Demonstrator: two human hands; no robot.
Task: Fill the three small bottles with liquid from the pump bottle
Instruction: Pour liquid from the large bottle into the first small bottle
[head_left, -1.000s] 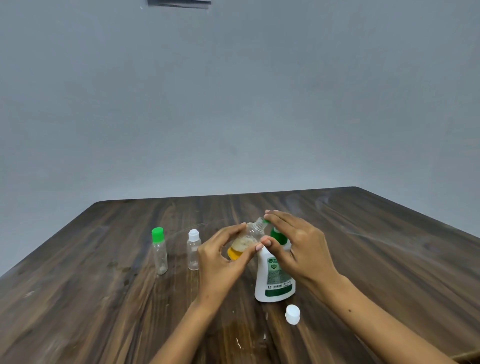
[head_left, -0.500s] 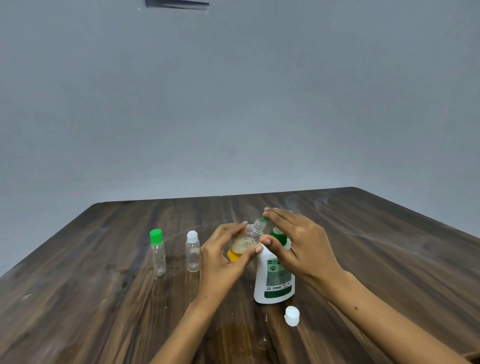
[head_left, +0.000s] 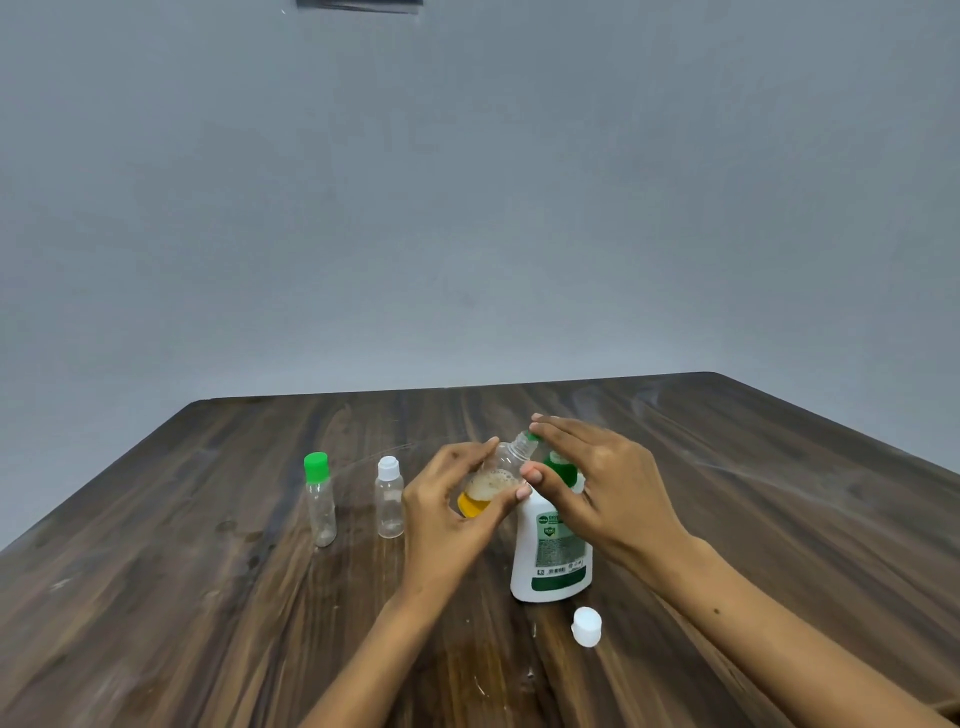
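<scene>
The left hand (head_left: 441, 512) keeps its grip clamped on a tilted small clear bottle (head_left: 493, 480), part full of yellow liquid, neck against the pump bottle (head_left: 553, 551) mid-tabletop (head_left: 156, 597). The right hand (head_left: 597, 483) lies flat on the pump, fingers straight. 2 capped small bottles (head_left: 320, 501) stand left; a white cap (head_left: 587, 627) lies near.

Left hand (head_left: 447, 512) grips tilted small bottle (head_left: 493, 480); right hand (head_left: 602, 488) presses pump bottle (head_left: 553, 561).

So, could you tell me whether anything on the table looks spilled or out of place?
A loose white cap lies near the pump bottle, and wet-looking smears mark the table beside it.
</scene>
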